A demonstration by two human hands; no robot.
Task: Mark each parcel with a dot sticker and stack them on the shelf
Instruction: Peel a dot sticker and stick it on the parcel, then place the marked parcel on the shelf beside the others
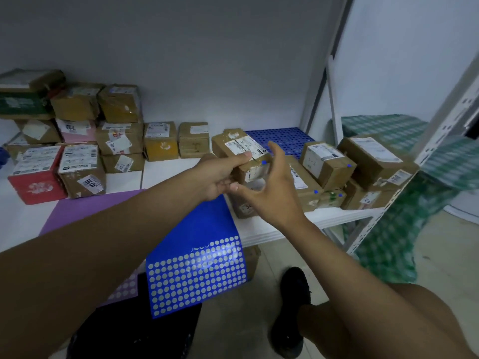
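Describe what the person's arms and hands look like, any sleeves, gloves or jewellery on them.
Both arms are bare from the frame edge to the fingers: no sleeves show. The left hand and the right hand wear no gloves, and no rings, watch or wristbands are visible on the sides facing the camera. Fingernails look short and plain. The picture is slightly blurred, so fine marks cannot be told.

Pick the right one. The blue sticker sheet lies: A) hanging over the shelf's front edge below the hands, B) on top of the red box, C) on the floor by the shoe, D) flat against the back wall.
A: the blue sticker sheet droops over the front edge of the white shelf, below the left hand that grips a parcel.
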